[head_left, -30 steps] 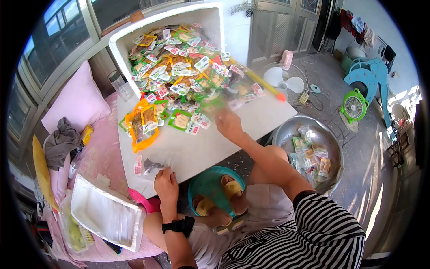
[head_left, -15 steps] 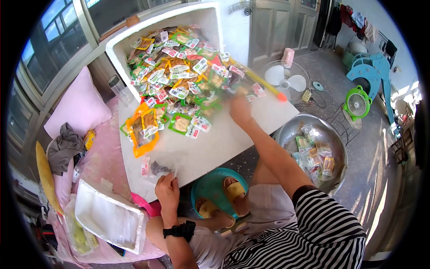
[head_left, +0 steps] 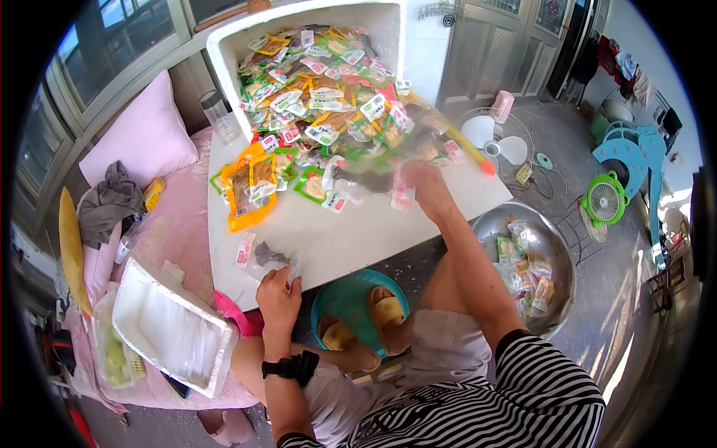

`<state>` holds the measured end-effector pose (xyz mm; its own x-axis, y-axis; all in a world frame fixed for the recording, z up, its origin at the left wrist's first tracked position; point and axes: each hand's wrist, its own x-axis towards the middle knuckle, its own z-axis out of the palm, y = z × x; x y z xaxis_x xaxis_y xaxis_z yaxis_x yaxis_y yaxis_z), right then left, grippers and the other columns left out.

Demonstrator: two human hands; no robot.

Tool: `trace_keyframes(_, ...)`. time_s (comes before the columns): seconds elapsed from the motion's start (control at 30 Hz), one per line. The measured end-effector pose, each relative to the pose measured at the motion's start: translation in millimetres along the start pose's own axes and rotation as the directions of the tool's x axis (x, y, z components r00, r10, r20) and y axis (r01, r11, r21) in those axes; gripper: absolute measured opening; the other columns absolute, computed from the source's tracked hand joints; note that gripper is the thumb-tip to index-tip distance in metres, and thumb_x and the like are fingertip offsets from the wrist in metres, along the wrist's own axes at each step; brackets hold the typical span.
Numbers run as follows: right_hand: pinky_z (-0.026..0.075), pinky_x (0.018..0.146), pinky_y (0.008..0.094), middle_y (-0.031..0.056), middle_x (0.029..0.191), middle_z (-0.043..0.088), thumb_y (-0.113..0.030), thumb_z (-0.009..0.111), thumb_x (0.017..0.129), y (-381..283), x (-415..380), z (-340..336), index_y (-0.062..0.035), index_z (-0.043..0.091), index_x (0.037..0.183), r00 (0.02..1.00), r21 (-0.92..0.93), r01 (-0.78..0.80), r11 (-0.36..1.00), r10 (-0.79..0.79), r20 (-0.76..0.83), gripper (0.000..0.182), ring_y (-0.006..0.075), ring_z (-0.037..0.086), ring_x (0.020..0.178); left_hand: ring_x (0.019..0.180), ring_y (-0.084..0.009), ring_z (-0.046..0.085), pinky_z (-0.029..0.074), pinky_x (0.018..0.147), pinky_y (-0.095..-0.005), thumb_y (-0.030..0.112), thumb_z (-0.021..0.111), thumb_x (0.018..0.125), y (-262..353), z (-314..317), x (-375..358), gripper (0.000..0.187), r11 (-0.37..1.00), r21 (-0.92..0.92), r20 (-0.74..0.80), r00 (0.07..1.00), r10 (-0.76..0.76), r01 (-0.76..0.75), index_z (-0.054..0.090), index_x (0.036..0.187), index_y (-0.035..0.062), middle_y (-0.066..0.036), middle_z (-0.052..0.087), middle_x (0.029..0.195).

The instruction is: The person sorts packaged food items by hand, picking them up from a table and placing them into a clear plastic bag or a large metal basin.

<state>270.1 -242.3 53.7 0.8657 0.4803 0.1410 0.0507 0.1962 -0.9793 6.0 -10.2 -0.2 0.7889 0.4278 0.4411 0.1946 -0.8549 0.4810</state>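
My left hand (head_left: 278,297) is closed at the front edge of the white table, its fingers pinching the edge of a clear plastic pouch (head_left: 293,263). A dark grey food piece (head_left: 270,254) and a red-and-white label (head_left: 245,249) show beside those fingers. My right hand (head_left: 426,187), partly smeared by motion, is closed on a snack packet (head_left: 402,193) with a pink-and-white label, just in front of the heap. Blurred dark contents stretch to its left. The heap of snack packets (head_left: 321,97) spills from a white foam box (head_left: 224,63) onto the table.
A metal basin (head_left: 556,299) with several packets stands on the floor at right. A foam lid or tray (head_left: 175,332) lies on the pink bed at left. Under the table edge, sandalled feet rest in a teal basin (head_left: 351,299). A yellow stick (head_left: 474,153) lies along the table's right side.
My right hand has drawn back from the heap with a packet in it. The left hand keeps its pinch at the table edge. The whole view has shifted slightly.
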Motion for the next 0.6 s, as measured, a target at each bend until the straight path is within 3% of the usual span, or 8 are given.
trace_keyframes(0.13, 0.041, 0.06, 0.0261, -0.0009, 0.079, 0.055, -0.009, 0.05, 0.087, -10.0, -12.5, 17.9, -0.0045, 0.06, 0.08, 0.998, -0.227, -0.011, 0.974, 0.024, 0.054, 0.013, 0.0079, 0.048, 0.07, 0.06, -0.0305, 0.056, 0.044, 0.055, -0.0411, 0.007, 0.072, 0.068, 1.5, -0.8, -1.1, 0.025, 1.0, -0.024, 0.004, 1.0, 0.0, 0.001, 0.065, 0.091, 0.0019, -0.012, 0.055, 0.067)
trace_keyframes(0.23, 0.037, 0.055, 0.0226, -0.0067, 0.073, 0.054, -0.025, 0.058, 0.09, -0.2, -11.1, 11.4, -0.007, 0.065, 0.086, 0.965, -0.155, 0.065, 0.986, -0.023, 0.263, 0.019, 0.0037, 0.046, 0.067, 0.061, -0.0312, 0.056, 0.044, 0.055, -0.0415, 0.007, 0.072, 0.068, 1.0, 0.4, 0.0, 0.024, 1.0, -0.014, 0.009, 1.0, 0.0, 0.0, 0.065, 0.09, 0.0018, -0.013, 0.056, 0.068)
trace_keyframes(0.33, 0.042, 0.059, 0.0276, -0.0013, 0.074, 0.059, -0.023, 0.057, 0.088, 11.5, 9.4, -12.0, -0.0078, 0.066, 0.086, 0.786, -0.419, 0.176, 0.891, 0.128, 0.604, 0.018, 0.0121, 0.052, 0.068, 0.054, -0.0298, 0.055, 0.043, 0.052, -0.0391, 0.005, 0.072, 0.068, 1.4, -0.2, 1.2, 0.023, 0.999, -0.015, -0.038, 0.998, 0.04, -0.04, 0.066, 0.089, -0.0003, -0.015, 0.058, 0.066)
trace_keyframes(0.43, 0.045, 0.065, 0.0352, 0.0073, 0.077, 0.063, -0.019, 0.057, 0.085, 45.0, 31.6, -11.0, -0.0088, 0.066, 0.084, 0.675, -0.493, 0.577, 0.651, -0.04, 0.737, 0.014, 0.0235, 0.057, 0.074, 0.055, -0.0301, 0.056, 0.043, 0.053, -0.0392, 0.005, 0.071, 0.068, 2.1, -0.2, 1.0, 0.022, 1.0, -0.014, -0.013, 1.0, 0.026, -0.026, 0.066, 0.089, -0.0005, -0.015, 0.059, 0.067)
trace_keyframes(0.53, 0.047, 0.071, 0.0421, 0.012, 0.081, 0.062, -0.017, 0.059, 0.081, 56.2, 35.7, 16.5, -0.0087, 0.065, 0.082, 0.82, -0.821, 0.538, 0.193, 0.106, 0.563, 0.011, 0.0307, 0.058, 0.084, 0.055, -0.0302, 0.056, 0.043, 0.053, -0.0393, 0.005, 0.07, 0.069, 1.3, 2.5, -0.1, 0.021, 0.999, -0.011, -0.023, 0.999, 0.049, -0.049, 0.067, 0.089, -0.0004, -0.015, 0.059, 0.067)
trace_keyframes(0.6, 0.047, 0.072, 0.0422, 0.012, 0.083, 0.061, -0.02, 0.063, 0.079, 67.5, 35.9, 32.1, -0.0079, 0.065, 0.086, 0.77, -0.745, 0.627, 0.229, -0.325, 0.549, 0.014, 0.0305, 0.058, 0.086, 0.056, -0.0302, 0.056, 0.044, 0.053, -0.0393, 0.005, 0.07, 0.069, -0.2, 4.1, -0.8, 0.021, 0.999, -0.013, -0.029, 0.998, 0.053, -0.053, 0.066, 0.089, -0.0004, -0.015, 0.059, 0.067)
